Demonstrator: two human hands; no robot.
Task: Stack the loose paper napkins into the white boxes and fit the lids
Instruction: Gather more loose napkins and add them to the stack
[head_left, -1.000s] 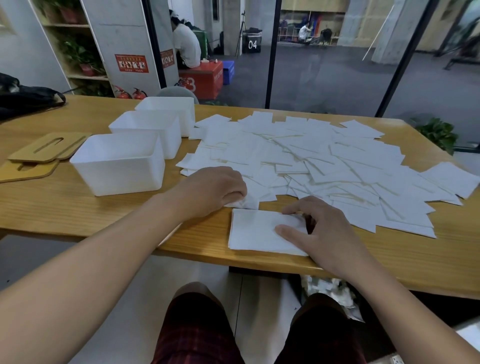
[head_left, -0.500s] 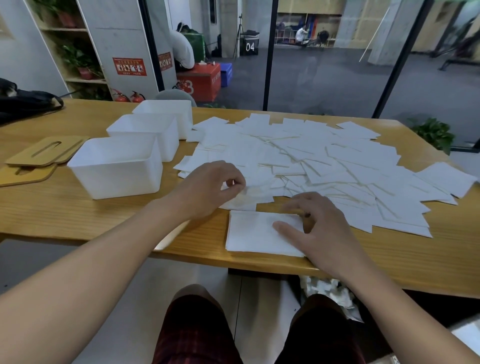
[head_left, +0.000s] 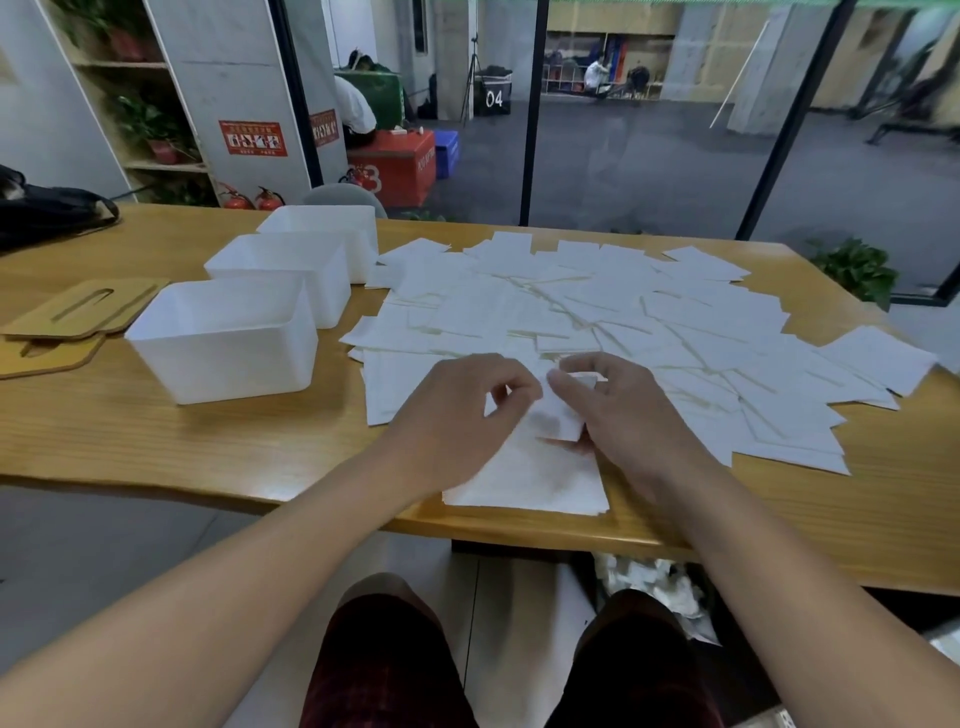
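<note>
Loose white paper napkins (head_left: 623, 312) lie spread over the middle and right of the wooden table (head_left: 156, 441). A small neat stack of napkins (head_left: 530, 483) sits at the front edge. Just above it, my left hand (head_left: 457, 415) and my right hand (head_left: 623, 415) hold one napkin (head_left: 558, 415) between them, each pinching an edge with curled fingers. Three empty white boxes stand in a row at the left: the nearest box (head_left: 228, 338), the middle box (head_left: 291, 270) and the far box (head_left: 332, 228). Wooden lids (head_left: 78, 312) with slots lie left of the boxes.
A black bag (head_left: 47, 213) rests on the table's far left corner. A glass wall with dark frames rises behind the table. A potted plant (head_left: 857, 270) stands past the right end. Crumpled paper (head_left: 649, 582) lies on the floor under the table by my knees.
My left hand lifted a napkin from the pile and carried it right. My right hand left the stack and rose to meet it, so both now pinch that napkin above the stack.
</note>
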